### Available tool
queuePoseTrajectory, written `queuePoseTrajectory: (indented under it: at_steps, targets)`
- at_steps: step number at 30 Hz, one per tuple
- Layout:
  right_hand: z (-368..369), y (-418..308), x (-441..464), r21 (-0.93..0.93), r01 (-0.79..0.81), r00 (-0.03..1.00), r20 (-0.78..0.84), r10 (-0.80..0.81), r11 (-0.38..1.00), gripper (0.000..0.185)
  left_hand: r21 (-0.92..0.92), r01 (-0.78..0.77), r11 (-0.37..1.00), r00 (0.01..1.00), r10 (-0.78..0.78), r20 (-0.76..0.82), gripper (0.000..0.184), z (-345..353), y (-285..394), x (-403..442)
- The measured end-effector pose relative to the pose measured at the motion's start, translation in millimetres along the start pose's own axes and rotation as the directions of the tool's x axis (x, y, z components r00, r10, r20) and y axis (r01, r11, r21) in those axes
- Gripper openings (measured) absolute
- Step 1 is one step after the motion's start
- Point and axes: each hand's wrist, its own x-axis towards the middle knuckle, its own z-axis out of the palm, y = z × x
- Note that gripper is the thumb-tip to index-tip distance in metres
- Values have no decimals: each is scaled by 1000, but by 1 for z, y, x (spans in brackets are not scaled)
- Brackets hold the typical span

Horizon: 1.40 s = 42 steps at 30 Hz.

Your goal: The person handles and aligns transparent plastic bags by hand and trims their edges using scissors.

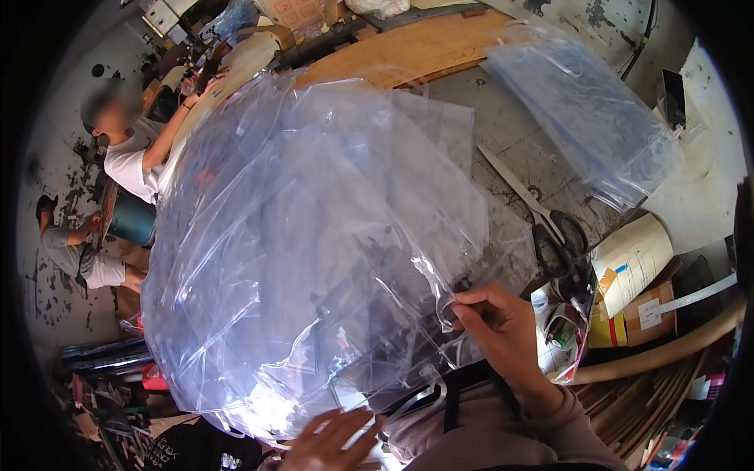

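A large heap of clear plastic sheeting (314, 220) covers most of the table in front of me. At its near right edge, my right hand (499, 322) has thumb and forefinger pinched on a curled rim of this sheeting. My left hand (334, 441) is low at the near edge of the heap, fingers stretched out and a little apart, with nothing visible in them. Whether its fingertips touch the plastic I cannot tell. Scissors (542, 216) with black handles lie on the table to the right of the heap, blades pointing away from me.
A folded stack of clear plastic (581, 110) lies at the far right, near a phone (674, 98). A paper roll (635, 259) and a cardboard box (652, 314) stand at the right. Two people are at the left, one in a white shirt (137, 161) at the table.
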Motion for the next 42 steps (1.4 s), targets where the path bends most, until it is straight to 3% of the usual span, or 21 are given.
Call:
queuePoseTrajectory:
  at_steps: [3, 5, 7, 10, 11, 13, 14, 16, 17, 19, 22, 26, 31, 35, 37, 42]
  targets:
    - [3, 2, 1, -118, 97, 994, -45, -103, 988, 9, 218, -54, 974, 998, 43, 55, 31, -39, -8, 4]
    - [6, 1, 1, -171, 140, 987, -51, -151, 975, 9, 352, -28, 936, 995, -8, 102, 30, -61, -6, 34]
    - [10, -1, 1, -234, 188, 973, -87, -213, 954, 8, 446, -177, 877, 982, 185, 26, 22, -65, -19, 61]
    - [13, 3, 1, -297, 235, 954, -113, -278, 926, 7, 477, -331, 814, 919, 393, -32, 27, -63, -23, 126]
    - [14, 5, 1, -306, 243, 951, -114, -288, 920, 7, 479, -332, 812, 915, 400, -43, 27, -57, -30, 144]
    - [13, 9, 1, -257, 194, 963, -137, -234, 947, 7, 368, -503, 782, 855, 512, 83, 19, -43, -44, 175]
    - [13, 12, 1, -262, 185, 965, -136, -226, 947, 10, 372, -504, 779, 852, 519, 69, 19, -41, -51, 186]
    - [16, 12, 1, -231, 175, 961, -170, -217, 957, 11, 197, -609, 768, 792, 601, 104, 11, -36, -62, 201]
    - [17, 13, 1, -188, 158, 959, -203, -196, 969, 11, 198, -608, 769, 792, 602, 98, 11, -32, -67, 205]
    - [16, 16, 3, -223, 184, 953, -199, -229, 957, 11, -27, -606, 795, 794, 606, 38, 10, -25, -78, 211]
    - [13, 14, 4, -331, 210, 953, -140, -268, 920, 11, -92, -568, 818, 822, 569, -20, 9, -17, -80, 211]
    - [12, 10, 5, -274, 182, 964, -141, -227, 944, 11, -128, -582, 803, 812, 583, -34, 10, -10, -83, 213]
    - [11, 8, 4, -285, 196, 965, -113, -236, 938, 11, 14, -664, 747, 740, 661, -125, 12, -15, -82, 212]
    - [11, 9, 3, -276, 203, 965, -105, -239, 940, 11, -16, -630, 777, 774, 626, -93, 11, -21, -81, 214]
    - [10, 9, 3, -265, 204, 967, -93, -236, 942, 12, -196, -572, 796, 814, 580, -21, 7, -25, -82, 215]
    - [10, 7, 3, -261, 223, 966, -70, -249, 939, 11, -365, -521, 772, 818, 574, 45, 3, -24, -93, 219]
